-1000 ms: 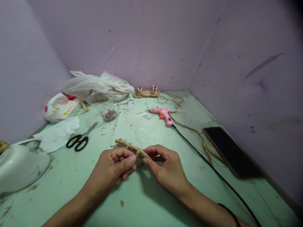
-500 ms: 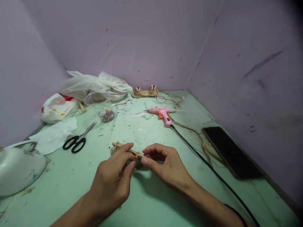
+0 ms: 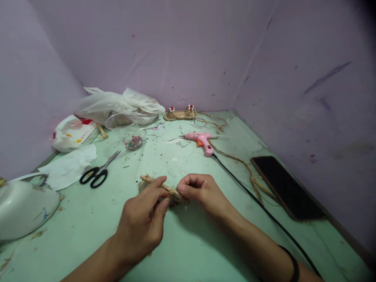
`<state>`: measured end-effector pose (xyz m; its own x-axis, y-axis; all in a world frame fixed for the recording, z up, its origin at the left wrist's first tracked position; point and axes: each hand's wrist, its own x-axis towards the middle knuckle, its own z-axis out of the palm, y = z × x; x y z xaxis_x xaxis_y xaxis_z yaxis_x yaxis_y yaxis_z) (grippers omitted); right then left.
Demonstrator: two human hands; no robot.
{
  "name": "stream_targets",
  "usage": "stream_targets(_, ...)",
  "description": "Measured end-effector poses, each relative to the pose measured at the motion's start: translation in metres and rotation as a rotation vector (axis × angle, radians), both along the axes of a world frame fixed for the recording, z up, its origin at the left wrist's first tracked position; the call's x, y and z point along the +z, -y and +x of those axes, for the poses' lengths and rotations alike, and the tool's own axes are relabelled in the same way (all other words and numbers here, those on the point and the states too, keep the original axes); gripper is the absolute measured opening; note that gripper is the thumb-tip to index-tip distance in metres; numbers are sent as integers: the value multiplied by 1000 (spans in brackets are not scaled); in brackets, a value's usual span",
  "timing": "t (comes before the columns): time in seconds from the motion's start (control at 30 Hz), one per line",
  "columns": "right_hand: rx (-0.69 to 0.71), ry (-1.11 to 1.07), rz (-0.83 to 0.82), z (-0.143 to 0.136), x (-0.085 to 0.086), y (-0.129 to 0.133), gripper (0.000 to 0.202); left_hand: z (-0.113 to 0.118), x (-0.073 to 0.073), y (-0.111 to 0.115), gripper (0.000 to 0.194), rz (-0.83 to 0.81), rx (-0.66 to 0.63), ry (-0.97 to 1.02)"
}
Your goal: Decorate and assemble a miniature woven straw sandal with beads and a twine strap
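A small braided piece of tan twine (image 3: 178,196) is in front of me, just above the green tabletop. My left hand (image 3: 143,219) grips it between the thumb and fingers, which cover its middle. One end of the braid sticks out at the upper left, the other at the right. Close by that right end, my right hand (image 3: 202,192) has its thumb and forefinger pinched together. Whatever lies between those fingertips is too small to make out.
A pink glue gun (image 3: 202,141) with a black cord lies beyond my hands. Scissors (image 3: 99,171), a cup of beads (image 3: 133,141) and a plastic bag (image 3: 120,107) are to the left. A phone (image 3: 286,188) and loose twine (image 3: 235,158) lie right. A beaded woven piece (image 3: 179,115) stands behind.
My right hand has lifted slightly up and away from the braided piece, its thumb and forefinger now pinched, uncovering the braid's right end. My left hand keeps its grip.
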<state>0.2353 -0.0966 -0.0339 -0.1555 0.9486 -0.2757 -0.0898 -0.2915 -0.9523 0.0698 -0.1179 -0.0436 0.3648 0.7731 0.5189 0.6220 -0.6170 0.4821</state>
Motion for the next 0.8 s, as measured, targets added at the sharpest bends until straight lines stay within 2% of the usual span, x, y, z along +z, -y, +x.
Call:
stream_targets(0.07,-98,52,78,12,2,-6,12,0,-1,-1,11,4,3,0)
stream_targets(0.17,-434,174,280,44,2,-19,13,1,0,-2,11,7,-3,-2)
stream_targets(0.23,-633,332,283,68,-1,-29,19,2,2,-3,10,-3,-18,-9)
stream_targets(0.27,-630,462,251,77,-3,-33,23,2,3,-3,10,-14,-23,-14)
stream_targets(0.33,-568,785,214,90,-7,-37,18,2,5,-4,10,-40,-25,-15)
stream_targets(0.43,-516,1097,299,94,-7,-39,37,2,6,-4,11,-83,-14,6)
stream_targets(0.57,-388,1232,228,98,0,-38,24,2,5,-5,10,-113,-5,23)
stream_targets(0.67,-306,1318,176,113,4,-41,22,2,4,-5,10,-92,-5,36)
stream_targets(0.73,-304,1340,151,123,6,-42,20,1,2,-5,11,-86,-14,37)
stream_targets(0.8,-329,1254,164,125,8,-40,19,1,1,-6,11,-98,-23,32)
